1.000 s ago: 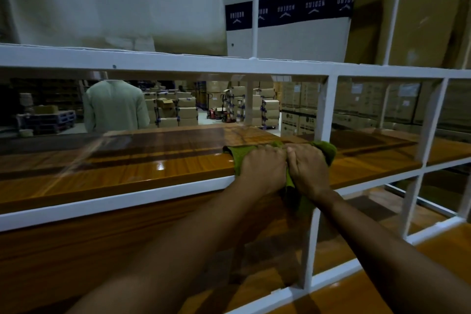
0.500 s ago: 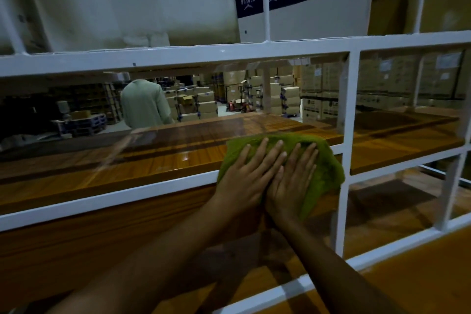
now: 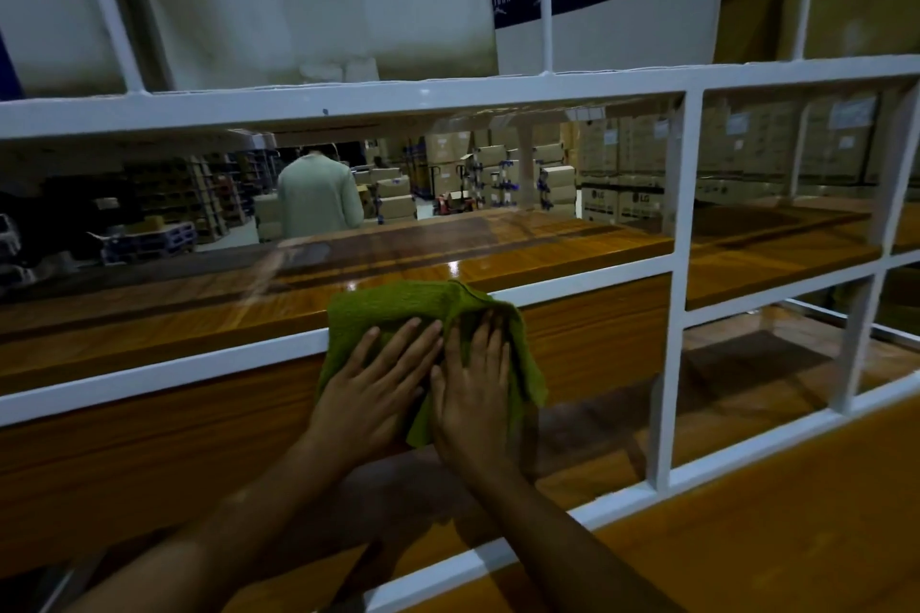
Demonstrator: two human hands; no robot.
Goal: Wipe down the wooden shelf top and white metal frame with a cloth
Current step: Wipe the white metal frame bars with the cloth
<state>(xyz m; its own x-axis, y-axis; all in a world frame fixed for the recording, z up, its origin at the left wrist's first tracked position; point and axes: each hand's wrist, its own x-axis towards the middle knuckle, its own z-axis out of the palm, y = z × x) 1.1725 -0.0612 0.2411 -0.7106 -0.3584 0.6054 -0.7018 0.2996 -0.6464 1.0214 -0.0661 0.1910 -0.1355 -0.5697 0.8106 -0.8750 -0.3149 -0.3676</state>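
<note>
A green cloth (image 3: 398,309) is draped over the front edge of the glossy wooden shelf top (image 3: 537,259) and hangs down its front panel, covering part of the white metal frame rail (image 3: 164,371). My left hand (image 3: 371,388) lies flat on the cloth with its fingers spread. Beside it, touching, my right hand (image 3: 475,388) presses flat on the cloth's right part, where a fold bunches above the fingertips. Both palms push the cloth against the shelf's front face.
A white upright (image 3: 667,304) of the frame stands just right of my hands. Large white and brown cartons (image 3: 622,10) sit on the upper level. Through the shelf, a person in a light shirt (image 3: 318,199) stands with their back to me among stacked boxes (image 3: 498,174).
My hands went from gripping the bunched cloth to lying flat on it, and slid it left and down over the shelf's front edge, away from the white upright.
</note>
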